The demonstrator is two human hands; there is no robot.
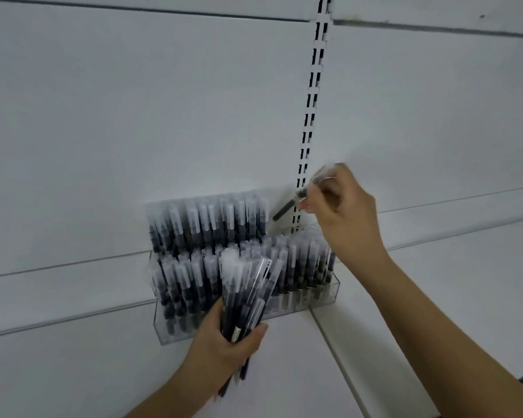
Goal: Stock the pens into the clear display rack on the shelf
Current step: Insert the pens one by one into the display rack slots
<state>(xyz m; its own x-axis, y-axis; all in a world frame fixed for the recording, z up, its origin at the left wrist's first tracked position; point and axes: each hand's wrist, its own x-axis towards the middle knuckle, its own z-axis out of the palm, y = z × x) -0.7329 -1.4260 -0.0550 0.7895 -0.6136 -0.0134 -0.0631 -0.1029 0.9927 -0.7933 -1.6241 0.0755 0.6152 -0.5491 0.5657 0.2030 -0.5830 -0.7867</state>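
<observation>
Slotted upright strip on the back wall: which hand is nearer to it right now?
Right. The right hand, pinching a single pen, is just beside the slotted upright strip. The left hand grips a bundle of pens lower, in front of the clear rack.

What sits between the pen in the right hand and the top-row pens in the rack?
Nothing: in the head view, only bare white back panel separates the single pen from the top-row pens.

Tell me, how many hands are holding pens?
2. The left hand grips a bundle of pens in front of the clear display rack. The right hand pinches a single pen above the rack's right side. No other hands show.
</observation>
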